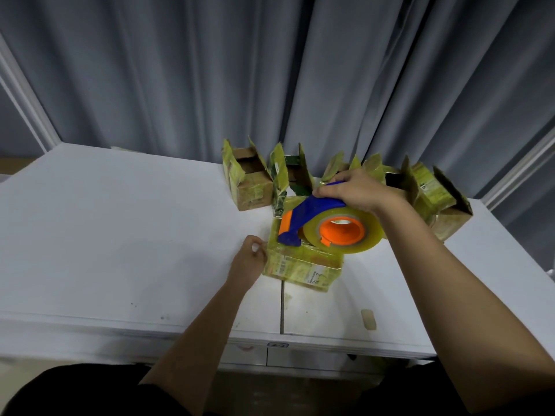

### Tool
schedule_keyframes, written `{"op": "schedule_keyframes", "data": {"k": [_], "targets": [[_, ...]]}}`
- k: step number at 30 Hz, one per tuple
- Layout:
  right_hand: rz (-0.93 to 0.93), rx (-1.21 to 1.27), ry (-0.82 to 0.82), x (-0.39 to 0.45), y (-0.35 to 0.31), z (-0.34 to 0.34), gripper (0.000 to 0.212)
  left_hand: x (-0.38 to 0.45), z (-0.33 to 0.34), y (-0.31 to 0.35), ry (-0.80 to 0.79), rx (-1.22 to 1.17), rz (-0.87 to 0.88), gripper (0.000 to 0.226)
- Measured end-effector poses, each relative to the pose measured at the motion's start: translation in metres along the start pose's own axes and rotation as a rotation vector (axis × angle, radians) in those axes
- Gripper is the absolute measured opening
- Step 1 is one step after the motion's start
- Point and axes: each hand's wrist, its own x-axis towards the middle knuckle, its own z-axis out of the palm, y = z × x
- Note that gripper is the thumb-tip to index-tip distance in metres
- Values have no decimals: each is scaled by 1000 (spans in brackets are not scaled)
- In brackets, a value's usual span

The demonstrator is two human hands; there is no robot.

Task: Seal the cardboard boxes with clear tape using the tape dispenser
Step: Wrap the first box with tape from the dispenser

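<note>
A small cardboard box [303, 270], wrapped in yellowed tape, lies closed on the white table [120, 235]. My right hand [357, 189] grips the blue handle of the tape dispenser [318, 219], whose orange front end rests on the box top near its left edge. A big roll of clear tape [342, 231] with an orange core sits in the dispenser. My left hand [249, 259] holds the box at its left side, thumb against the top edge.
Several open cardboard boxes [249, 181] with raised flaps stand in a row along the table's far edge, right behind the dispenser. Grey curtains hang behind them. A scrap of tape [368, 319] lies near the front edge. A seam [282, 307] splits the tabletop.
</note>
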Motion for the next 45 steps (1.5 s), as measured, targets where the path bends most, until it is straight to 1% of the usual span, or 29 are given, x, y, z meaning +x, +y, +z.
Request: {"op": "schedule_keyframes", "data": {"k": [1,2,3,4,6,7,8,9,10,11,12,13,14,16,17,19,20,22,23,25,26,27,29,30,33,36,39,41,45], "targets": [[-2,2,-1,0,0,0,33,3,-3,-1,83,95,132,18],[-4,5,1,1,1,-1,33,6,-8,2,127,93,221,23],[-4,8,2,1,1,-1,32,9,-11,8,122,-2,254,28],[-6,11,1,2,2,0,32,6,-12,16,72,-146,232,33],[-6,19,-7,4,5,0,33,-3,-4,30,-135,-363,174,49],[-7,25,-11,4,5,0,34,-7,2,32,-225,-361,170,54],[-10,26,-14,4,6,-1,34,-14,6,35,-265,-292,195,54],[-11,20,-15,5,6,-1,35,-11,9,31,-300,-222,249,50],[-12,11,-15,5,6,-2,36,-12,3,25,-374,-200,322,47],[-11,-3,-20,6,4,-2,37,-13,-5,23,-432,-206,320,49],[-9,-19,-26,6,4,-2,37,-11,-10,19,-419,-168,311,54],[-15,-33,-30,7,5,-2,38,-7,-14,19,-438,-140,302,61],[-34,-39,-29,8,7,-2,38,-5,-16,22,-500,-104,299,72],[-81,0,1,8,14,-2,44,5,-13,30,-528,-30,297,105],[-104,46,31,6,17,-2,46,9,-14,29,-536,-12,337,108],[-182,142,91,1,21,0,46,12,-12,36,-498,8,419,93],[-231,174,91,-1,23,0,44,13,-12,37,-468,35,455,87],[-321,207,-20,-5,27,-6,38,19,-11,33,-418,78,444,85],[-349,216,-104,-8,30,-12,41,22,-11,29,-409,74,437,86],[-370,242,-223,-13,40,-24,60,23,-10,25,-426,67,440,88],[-377,271,-238,-16,46,-26,66,22,-10,27,-425,76,444,86],[-389,297,-225,-17,51,-25,68,21,-10,28,-420,80,441,84],[-419,285,-130,-19,58,-16,70,21,-11,31,-415,93,446,81],[-435,226,-76,-17,60,-11,71,20,-11,31,-419,98,452,80],[-495,-116,17,-11,61,-10,76,21,-12,31,-422,117,461,83],[-524,-338,30,-6,55,-16,74,22,-12,31,-413,134,458,88],[-543,-548,2,-5,48,-15,73,21,-12,32,-410,150,442,89],[-543,-614,-27,-3,44,-17,72,21,-13,32,-410,151,443,93],[-541,-627,-95,-3,39,-30,73,23,-13,29,-390,160,431,96]]}}
